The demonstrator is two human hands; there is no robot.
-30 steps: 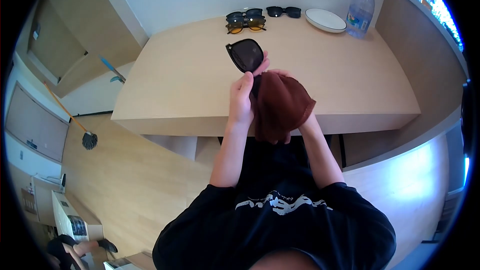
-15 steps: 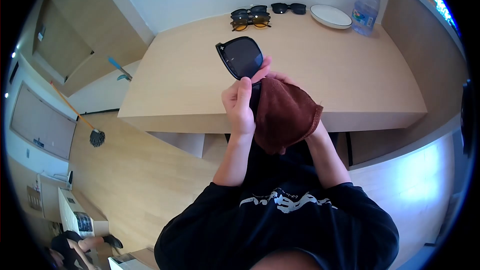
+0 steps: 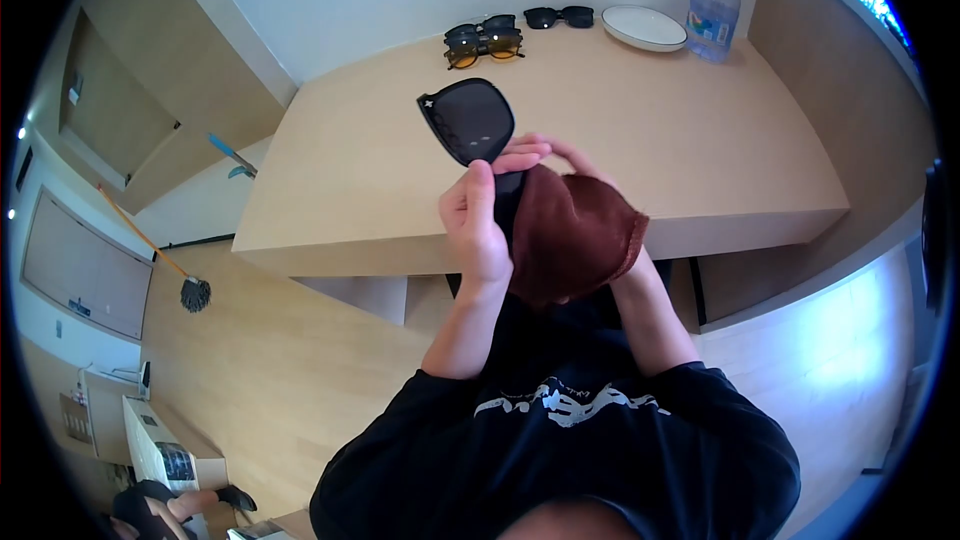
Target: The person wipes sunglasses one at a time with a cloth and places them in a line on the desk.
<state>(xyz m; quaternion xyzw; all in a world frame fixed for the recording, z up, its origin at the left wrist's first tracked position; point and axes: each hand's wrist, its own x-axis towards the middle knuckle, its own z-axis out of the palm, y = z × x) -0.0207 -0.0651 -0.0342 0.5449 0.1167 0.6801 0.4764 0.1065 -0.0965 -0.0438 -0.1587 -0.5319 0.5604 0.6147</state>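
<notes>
A pair of black sunglasses [image 3: 468, 120] is held up above the front of the table, with one dark lens exposed and tilted. My left hand [image 3: 475, 230] grips the frame near its middle, thumb pressed against it. A brown cloth [image 3: 580, 235] is draped over the other side of the sunglasses and hides that lens. My right hand [image 3: 575, 158] is behind and around the cloth, its fingers reaching over the top toward the frame. Most of the right palm is covered by the cloth.
Toward the back of the wooden table [image 3: 700, 140] lie amber-lensed glasses [image 3: 486, 50] beside dark ones, more black sunglasses [image 3: 559, 17], a white plate [image 3: 644, 28] and a large water bottle [image 3: 713, 10]. A mop [image 3: 195, 292] leans at left; a person [image 3: 165, 510] sits lower left.
The exposed lens has turned slightly, and the right fingers now stretch further over the top of the cloth. Both hands keep their hold. The whole view has shifted a little.
</notes>
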